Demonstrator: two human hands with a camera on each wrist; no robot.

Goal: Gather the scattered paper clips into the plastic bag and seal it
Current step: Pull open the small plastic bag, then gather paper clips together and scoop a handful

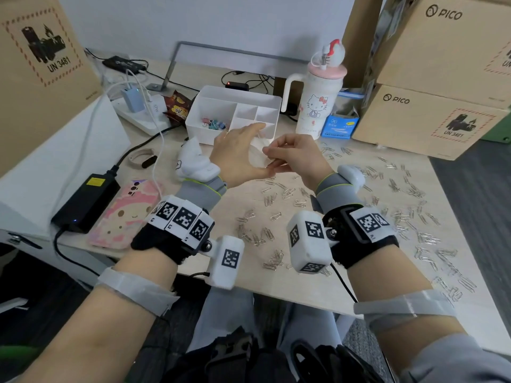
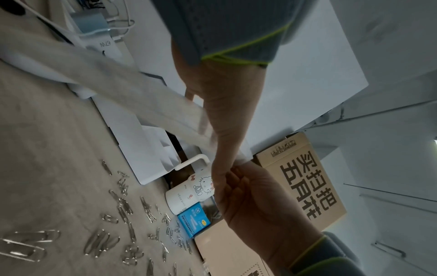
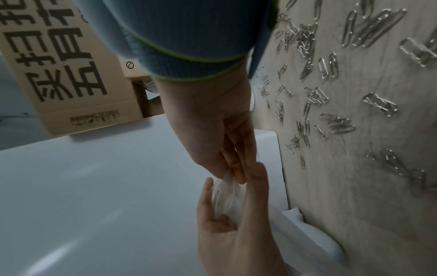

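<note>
Right hand fingertips pinching top edge of clear plastic bag, fingers curled. Left hand fingers fairly straight, thumb and forefinger either side of the bag's other edge, palm turned toward the right hand; real grip or just touch, cannot tell. Bag held in the air between both hands, above the table, just in front of the white organizer tray. Bag looks empty, contents not clearly visible.

Paper clips scattered loose on the table, none in hand. Densest spread right of the right wrist, running out to the table's right edge and down along the near-right edge. Smaller clumps between the two wrists, close to the near edge.

Left of the hands: white plush toy touching the left wrist area, pink phone and black power brick near the near-left edge. Far side: organizer tray with coloured binder clips in its left compartment, Hello Kitty tumbler to its right, blue box beside that. Cardboard boxes stacked far right, one more far left. Open tabletop mostly under and between the forearms.
</note>
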